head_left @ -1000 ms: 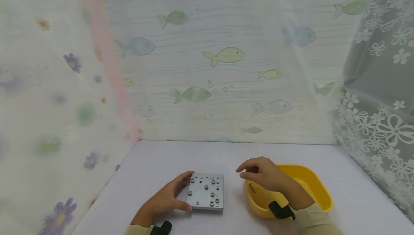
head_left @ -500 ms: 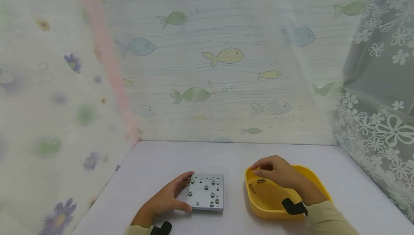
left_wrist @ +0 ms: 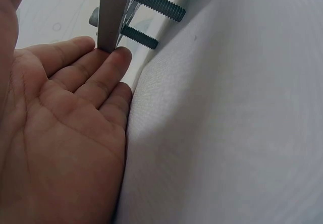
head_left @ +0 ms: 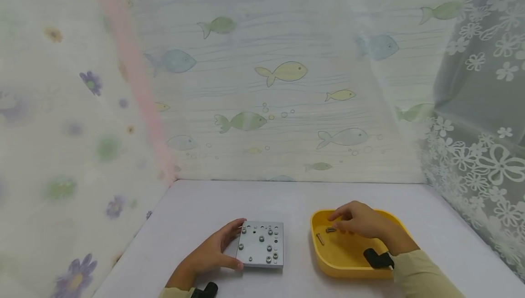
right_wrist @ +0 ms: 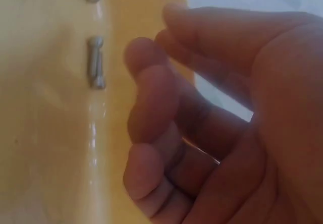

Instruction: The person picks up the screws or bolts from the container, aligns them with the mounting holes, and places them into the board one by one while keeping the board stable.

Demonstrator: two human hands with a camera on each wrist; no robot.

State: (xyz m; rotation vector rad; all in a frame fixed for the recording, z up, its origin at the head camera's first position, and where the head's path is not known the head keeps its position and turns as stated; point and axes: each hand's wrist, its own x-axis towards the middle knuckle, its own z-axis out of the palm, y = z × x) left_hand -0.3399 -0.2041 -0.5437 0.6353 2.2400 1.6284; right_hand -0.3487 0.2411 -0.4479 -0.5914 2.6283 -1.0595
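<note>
A square silver metal plate (head_left: 253, 247) lies on the table, with several socket-head screws (head_left: 261, 238) standing in its holes. My left hand (head_left: 210, 251) holds it by the left side, thumb at the near corner and fingertips at the far one. In the left wrist view, threaded screw ends (left_wrist: 159, 4) stick out below the plate. My right hand (head_left: 362, 223) hovers over the yellow tub (head_left: 342, 254), fingers loosely curled and nothing visible between them. Just beyond its fingertips lie screws (right_wrist: 95, 62) side by side; another screw (head_left: 320, 239) lies farther left in the tub.
The white-covered table (head_left: 295, 197) ends at a fish-print curtain (head_left: 283, 106) behind. Flowered fabric (head_left: 82, 152) hangs at the left and a grey lace curtain (head_left: 480, 152) at the right. The tub's raised rim surrounds the loose screws.
My right hand has moved rightward from the tub's left rim to over its inside, uncovering the screws there. The left hand and the plate have stayed in place.
</note>
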